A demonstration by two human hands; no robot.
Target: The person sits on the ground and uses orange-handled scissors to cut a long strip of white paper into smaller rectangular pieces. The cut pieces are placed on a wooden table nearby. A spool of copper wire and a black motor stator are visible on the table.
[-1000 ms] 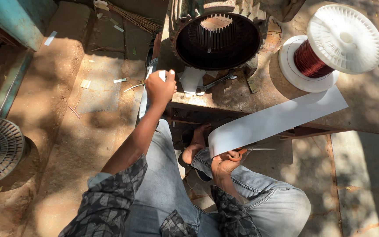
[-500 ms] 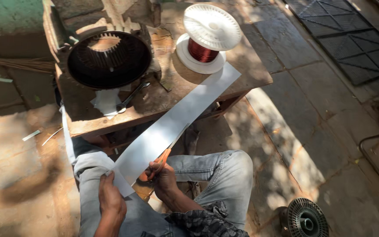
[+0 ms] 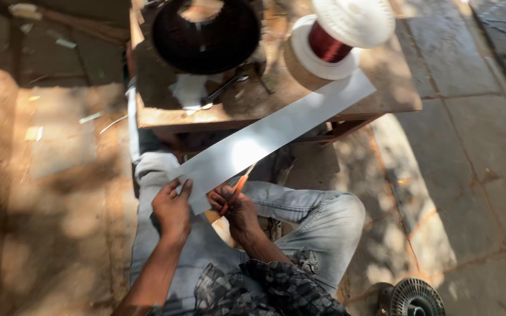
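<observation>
Since half a second ago, our left hand [image 3: 173, 210] has come up from our lap to pinch the near end of the long white strip [image 3: 276, 137], steadying it. From the head view, our right hand [image 3: 238, 210] closes around orange-handled scissors [image 3: 238, 186] beneath the strip, whose far end rests on the wooden bench [image 3: 393, 88] beside the copper wire spool [image 3: 338, 38].

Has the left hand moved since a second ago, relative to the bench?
Yes. The left hand was up at the bench edge by the dark ring; it has come back to the lap and holds the white strip's near end.
</observation>
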